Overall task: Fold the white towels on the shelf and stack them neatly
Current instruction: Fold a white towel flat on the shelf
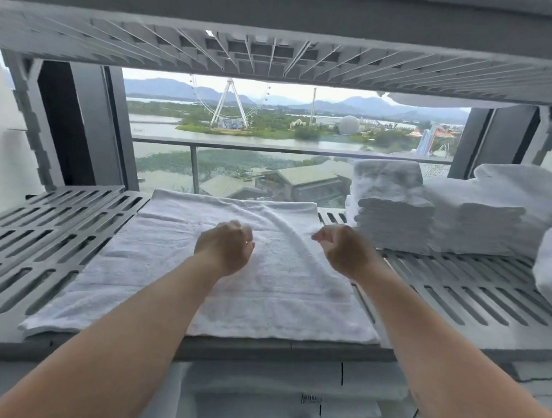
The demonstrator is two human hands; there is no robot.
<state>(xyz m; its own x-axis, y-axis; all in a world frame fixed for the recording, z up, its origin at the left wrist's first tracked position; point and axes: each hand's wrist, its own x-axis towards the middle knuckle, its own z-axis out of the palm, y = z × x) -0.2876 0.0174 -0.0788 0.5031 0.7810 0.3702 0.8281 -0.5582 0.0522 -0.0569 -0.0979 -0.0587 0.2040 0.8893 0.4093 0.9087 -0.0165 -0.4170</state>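
While a white towel [155, 266] lay spread flat at centre frame on the slatted shelf [50, 227], both hands hung a little apart above its far half, fingers curled; whether either pinched cloth could not be told. The left hand [224, 247] sat over the towel's middle, the right hand [341, 250] at its right edge. Its long side appeared to run across the frame, folded towels [394, 212] crowding the right and working room lying left

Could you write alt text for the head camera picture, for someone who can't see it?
A person's left hand and right hand, fingers curled, are over a white towel spread flat on a grey slatted shelf. Folded towels are stacked to the right; a window behind shows a Ferris wheel.
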